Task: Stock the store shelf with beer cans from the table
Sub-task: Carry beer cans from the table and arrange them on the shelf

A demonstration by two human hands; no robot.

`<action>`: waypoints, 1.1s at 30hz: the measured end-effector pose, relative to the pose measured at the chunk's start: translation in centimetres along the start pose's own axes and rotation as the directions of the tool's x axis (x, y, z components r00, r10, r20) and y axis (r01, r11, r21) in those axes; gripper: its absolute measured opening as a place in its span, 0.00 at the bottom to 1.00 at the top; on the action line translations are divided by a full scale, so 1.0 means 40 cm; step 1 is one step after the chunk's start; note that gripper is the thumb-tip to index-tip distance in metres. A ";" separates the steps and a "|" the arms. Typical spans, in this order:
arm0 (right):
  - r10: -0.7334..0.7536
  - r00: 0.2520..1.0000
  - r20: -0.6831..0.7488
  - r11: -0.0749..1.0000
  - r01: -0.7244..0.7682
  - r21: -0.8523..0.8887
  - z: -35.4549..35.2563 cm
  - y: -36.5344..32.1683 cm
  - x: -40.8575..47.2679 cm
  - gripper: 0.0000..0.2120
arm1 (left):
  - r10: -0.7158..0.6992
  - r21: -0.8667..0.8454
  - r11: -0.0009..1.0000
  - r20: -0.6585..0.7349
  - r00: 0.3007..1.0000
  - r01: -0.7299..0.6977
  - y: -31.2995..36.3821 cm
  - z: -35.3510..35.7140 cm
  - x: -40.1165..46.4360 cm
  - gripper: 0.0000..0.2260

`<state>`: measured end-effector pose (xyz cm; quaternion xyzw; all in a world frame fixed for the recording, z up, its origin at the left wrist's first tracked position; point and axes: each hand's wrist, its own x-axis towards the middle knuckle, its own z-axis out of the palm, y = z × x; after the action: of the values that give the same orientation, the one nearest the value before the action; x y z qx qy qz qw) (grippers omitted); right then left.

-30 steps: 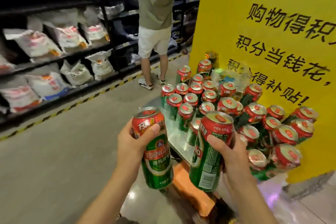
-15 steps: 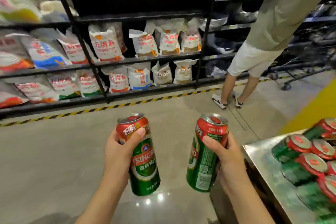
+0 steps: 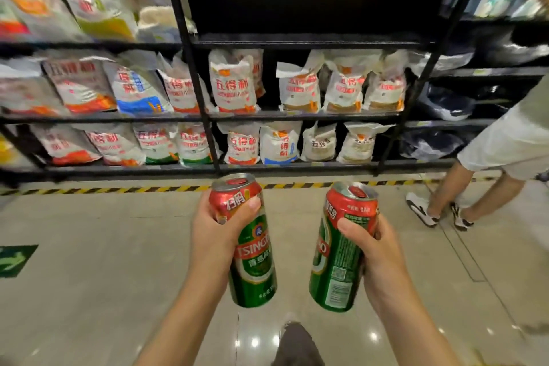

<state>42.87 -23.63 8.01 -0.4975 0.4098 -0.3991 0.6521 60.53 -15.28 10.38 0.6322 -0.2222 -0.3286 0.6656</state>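
My left hand (image 3: pixel 218 235) grips a green and red beer can (image 3: pixel 252 264) upright, thumb across its red top band. My right hand (image 3: pixel 378 249) holds a second green and red beer can (image 3: pixel 338 258), tilted a little to the left. Both cans hang above the floor in the aisle, about level with each other. Ahead stands a black metal store shelf (image 3: pixel 303 40); its bay above the flour bags is dark and I see nothing on it. The table of cans is out of view.
White flour bags (image 3: pixel 234 83) fill the two lower shelf levels and the left bays. A yellow-black striped line (image 3: pixel 118 189) runs along the shelf foot. Another person's legs (image 3: pixel 463 187) stand at the right by the shelf. A green floor arrow (image 3: pixel 15 260) lies at left.
My view has swung left from the can table and yellow sign to face the shelf squarely. The table has left the frame. Both hands still hold their cans.
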 end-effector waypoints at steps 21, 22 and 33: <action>0.055 0.968 0.244 0.995 -0.034 -0.088 0.401 -0.064 0.954 0.33 | -0.007 -0.059 0.998 -0.292 0.957 -0.011 0.085 -0.015 0.928 0.28; 0.047 0.970 0.240 0.996 -0.028 -0.081 0.430 -0.068 0.997 0.33 | 0.000 -0.057 0.998 -0.283 0.959 -0.016 0.096 -0.017 0.985 0.28; -0.030 0.991 0.127 0.999 0.027 0.023 0.651 -0.120 1.401 0.33 | 0.077 -0.014 0.997 -0.125 0.989 -0.079 0.219 0.009 1.522 0.13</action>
<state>85.95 -68.18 9.40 -0.5209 0.3559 -0.3802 0.6763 103.38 -59.41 11.77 0.6358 -0.2016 -0.2643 0.6966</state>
